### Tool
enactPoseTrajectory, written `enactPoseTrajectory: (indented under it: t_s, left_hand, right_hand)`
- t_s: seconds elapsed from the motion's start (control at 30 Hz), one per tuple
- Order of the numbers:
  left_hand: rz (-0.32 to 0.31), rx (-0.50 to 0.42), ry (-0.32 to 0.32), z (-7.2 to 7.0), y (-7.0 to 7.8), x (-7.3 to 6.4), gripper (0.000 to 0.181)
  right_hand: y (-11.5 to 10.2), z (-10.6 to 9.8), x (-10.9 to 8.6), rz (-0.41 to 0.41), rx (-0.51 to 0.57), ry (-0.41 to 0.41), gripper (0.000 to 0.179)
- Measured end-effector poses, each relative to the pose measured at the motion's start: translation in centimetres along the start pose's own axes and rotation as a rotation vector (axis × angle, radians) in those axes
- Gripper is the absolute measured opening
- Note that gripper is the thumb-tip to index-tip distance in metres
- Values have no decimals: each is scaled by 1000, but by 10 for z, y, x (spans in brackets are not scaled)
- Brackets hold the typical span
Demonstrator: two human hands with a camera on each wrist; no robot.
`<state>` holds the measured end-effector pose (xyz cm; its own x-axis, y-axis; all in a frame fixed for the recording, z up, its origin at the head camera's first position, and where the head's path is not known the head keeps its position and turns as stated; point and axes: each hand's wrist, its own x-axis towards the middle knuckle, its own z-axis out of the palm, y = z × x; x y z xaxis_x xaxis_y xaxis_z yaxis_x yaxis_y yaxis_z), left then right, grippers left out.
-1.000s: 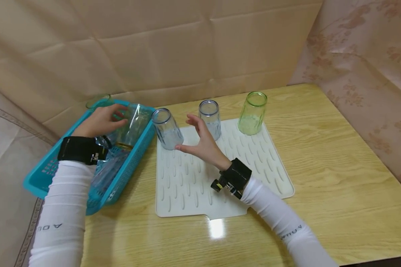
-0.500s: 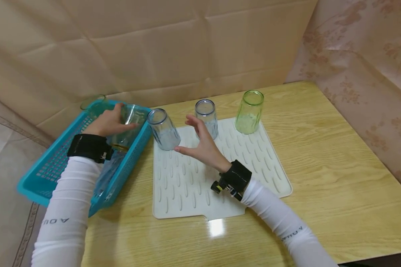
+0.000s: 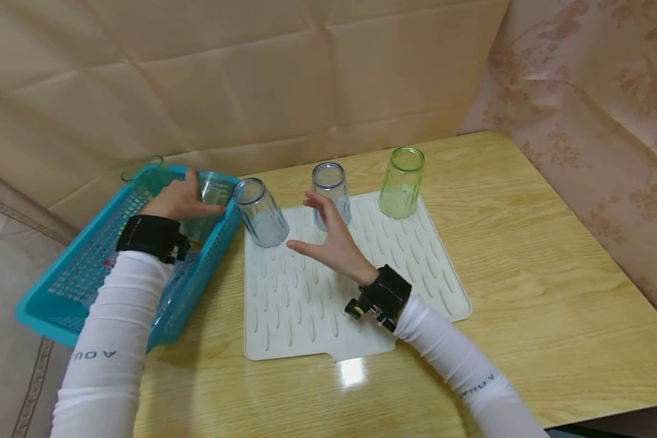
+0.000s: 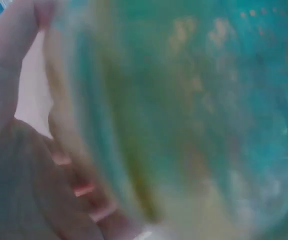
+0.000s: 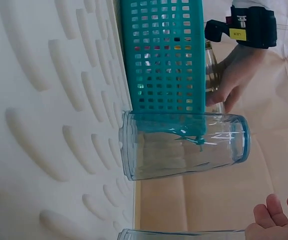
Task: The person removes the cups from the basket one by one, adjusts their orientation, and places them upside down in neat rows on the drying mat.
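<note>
At the far end of the basket my left hand [image 3: 179, 198] grips a clear, yellow-tinted drinking glass [image 3: 215, 190]. The left wrist view shows thumb and fingers curled round its wall, blurred by closeness. My right hand [image 3: 336, 240] is held over the mat with thumb and fingers spread, nothing between them. Two bluish glasses stand upside down nearby: the left glass [image 3: 264, 222] beyond the thumb tip, the other glass [image 3: 330, 180] partly behind the fingers. Farther right a green glass [image 3: 401, 185] stands upside down on the mat's back edge.
The turquoise slotted basket [image 3: 188, 310] sits left of the white ridged mat [image 3: 292, 328]. Another greenish glass [image 3: 149, 179] leans out over its far rim, and more clear items lie inside. A wood-grain table [image 3: 525, 274] extends right; a beige cloth [image 3: 241, 91] hangs behind.
My left hand has moved right and down onto the glass in the basket and now grips it. My right hand keeps its spread pose. The head view has shifted slightly.
</note>
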<state>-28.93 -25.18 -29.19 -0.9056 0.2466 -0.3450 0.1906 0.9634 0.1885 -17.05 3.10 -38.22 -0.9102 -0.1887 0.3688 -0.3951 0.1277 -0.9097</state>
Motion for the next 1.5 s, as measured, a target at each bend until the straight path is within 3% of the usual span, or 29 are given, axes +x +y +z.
enactPoseTrajectory:
  t_s: [0.13, 0.4, 0.63, 0.73, 0.9, 1.1, 1.27, 1.5]
  left_hand:
    - [-14, -8, 28, 2, 0, 0, 111]
    - [-5, -70, -23, -2, -11, -6, 111]
    - [28, -108, 126, -10, -14, -19, 111]
    - [36, -131, 174, -13, -11, -26, 110]
    - [67, -165, 265, -15, -2, -39, 101]
    - [88, -148, 372, -15, 15, -56, 99]
    - [125, -145, 446, -15, 37, -72, 98]
    - [238, -161, 558, -7, 74, -87, 95]
  right_hand:
    - [1, 0, -1, 5, -5, 3, 87]
    - [6, -3, -7, 4, -27, 23, 83]
    - [2, -2, -12, 20, -38, 13, 84]
    - [-12, -2, -15, 28, -33, 3, 82]
    - [-31, -3, -20, 28, -17, -7, 76]
    - [-10, -1, -23, 70, 6, -17, 79]
    - [-9, -1, -27, 100, 53, -48, 76]
    - [-14, 1, -27, 99, 83, -78, 70]
